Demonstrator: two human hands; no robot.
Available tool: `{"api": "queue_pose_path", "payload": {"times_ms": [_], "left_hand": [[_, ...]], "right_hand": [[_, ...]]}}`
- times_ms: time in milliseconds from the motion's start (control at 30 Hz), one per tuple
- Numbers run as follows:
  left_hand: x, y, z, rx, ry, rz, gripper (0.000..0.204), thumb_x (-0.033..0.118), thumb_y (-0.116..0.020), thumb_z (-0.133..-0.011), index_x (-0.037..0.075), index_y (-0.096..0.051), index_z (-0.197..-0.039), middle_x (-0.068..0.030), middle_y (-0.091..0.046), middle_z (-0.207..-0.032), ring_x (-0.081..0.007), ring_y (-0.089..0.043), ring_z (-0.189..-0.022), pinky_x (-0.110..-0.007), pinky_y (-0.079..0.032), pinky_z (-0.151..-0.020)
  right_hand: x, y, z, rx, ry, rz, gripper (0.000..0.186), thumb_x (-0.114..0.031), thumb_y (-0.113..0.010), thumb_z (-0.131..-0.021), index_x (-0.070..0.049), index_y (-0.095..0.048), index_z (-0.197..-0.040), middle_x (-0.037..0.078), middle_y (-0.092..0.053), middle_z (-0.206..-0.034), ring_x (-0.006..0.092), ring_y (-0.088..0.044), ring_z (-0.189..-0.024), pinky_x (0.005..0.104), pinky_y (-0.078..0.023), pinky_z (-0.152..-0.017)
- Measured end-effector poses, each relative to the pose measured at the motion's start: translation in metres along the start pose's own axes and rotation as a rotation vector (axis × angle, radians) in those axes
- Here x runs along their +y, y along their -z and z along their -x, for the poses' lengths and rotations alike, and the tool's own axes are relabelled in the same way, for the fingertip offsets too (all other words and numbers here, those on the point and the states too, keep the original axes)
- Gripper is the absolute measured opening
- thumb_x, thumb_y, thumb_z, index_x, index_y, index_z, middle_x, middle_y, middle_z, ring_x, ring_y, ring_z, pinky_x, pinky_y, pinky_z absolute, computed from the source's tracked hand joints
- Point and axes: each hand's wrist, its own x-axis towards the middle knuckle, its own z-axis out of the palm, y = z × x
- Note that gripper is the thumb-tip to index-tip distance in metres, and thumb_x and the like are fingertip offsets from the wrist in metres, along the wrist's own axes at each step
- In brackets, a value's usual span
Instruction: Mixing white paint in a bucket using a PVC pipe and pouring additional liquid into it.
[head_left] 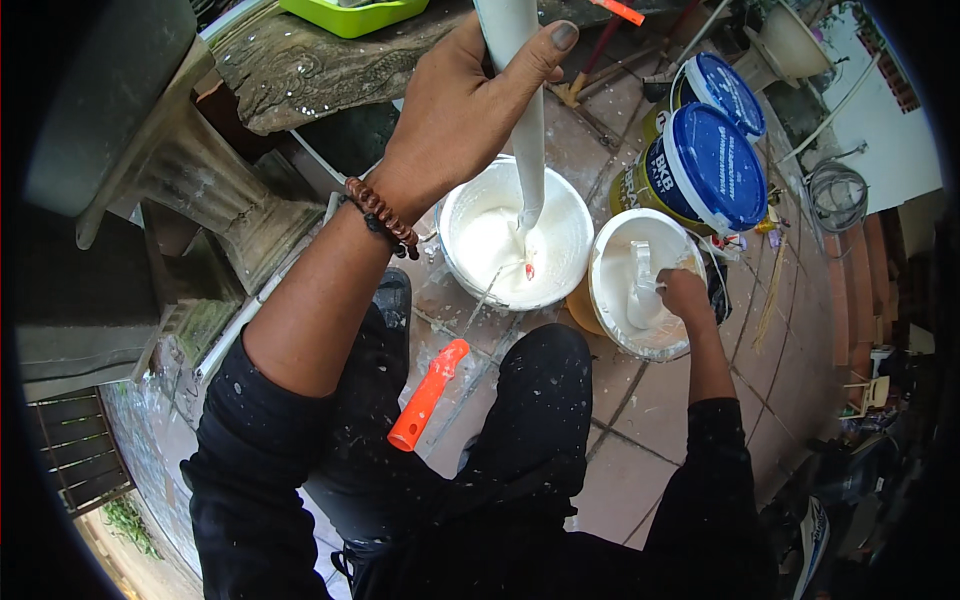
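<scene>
My left hand (455,110) is wrapped around a pale pipe (530,150) that stands nearly upright. The pipe's lower end dips into white paint in the left white bucket (575,200). A paint roller's orange handle (428,395) sticks out over that bucket's near rim toward my knees, its thin wire frame running into the paint. My right hand (685,292) is closed at the inner right side of a second bucket (610,315). It holds a whitish, translucent cup (641,265) by its edge or handle, above the white paint. The fingertips are partly hidden.
Two paint pails with blue lids (720,165) stand beyond the right bucket. At the upper left lie a weathered wooden slab (320,70) and a green tray (355,15). A stone pedestal (220,190) is at left, a coiled cable (838,195) at far right. Paint-spotted tiles (620,430) cover the floor.
</scene>
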Motion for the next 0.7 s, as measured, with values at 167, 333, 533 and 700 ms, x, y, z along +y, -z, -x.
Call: {"api": "queue_pose_path", "payload": {"times_ms": [167, 333, 533, 700], "left_hand": [[0.004, 0.003, 0.007, -0.02, 0.03, -0.002, 0.05, 0.048, -0.068, -0.106, 0.003, -0.071, -0.128, -0.0092, -0.078, -0.103, -0.0155, -0.075, -0.096, -0.033, -0.061, -0.086], [-0.009, -0.009, 0.001, -0.056, -0.006, 0.054, 0.036, 0.035, -0.075, -0.104, 0.003, -0.073, -0.12, -0.0089, -0.078, -0.102, -0.0145, -0.076, -0.093, -0.032, -0.062, -0.083], [-0.011, -0.011, 0.001, 0.029, 0.0, 0.234, 0.031, 0.034, -0.079, -0.101, 0.003, -0.074, -0.098, -0.003, -0.073, -0.077, -0.0088, -0.07, -0.069, -0.026, -0.058, -0.066], [0.019, 0.011, -0.009, 0.147, -0.214, 0.329, 0.024, 0.028, -0.073, -0.106, 0.007, -0.068, -0.097, 0.0018, -0.055, -0.067, -0.0063, -0.054, -0.06, -0.028, -0.053, -0.06]], "right_hand": [[-0.17, 0.048, 0.06, 0.63, 0.258, -0.525, 0.042, -0.011, -0.075, -0.09, -0.002, -0.063, -0.13, 0.021, -0.065, -0.124, 0.0379, -0.065, -0.111, 0.0456, -0.054, -0.098], [-0.344, 0.052, 0.13, 0.266, 0.723, -0.709, 0.068, -0.014, -0.082, -0.083, -0.008, -0.058, -0.146, 0.017, -0.052, -0.151, 0.0396, -0.049, -0.141, 0.0621, -0.033, -0.122], [-0.334, 0.026, 0.124, 0.505, 0.563, -0.858, 0.028, -0.014, -0.081, -0.087, -0.009, -0.073, -0.113, 0.014, -0.066, -0.126, 0.0347, -0.065, -0.116, 0.0524, -0.047, -0.108], [-0.264, 0.05, 0.124, 0.6, 0.326, -1.089, 0.025, -0.003, -0.081, -0.089, -0.007, -0.075, -0.113, 0.016, -0.069, -0.12, 0.03, -0.072, -0.109, 0.0363, -0.058, -0.09]]}}
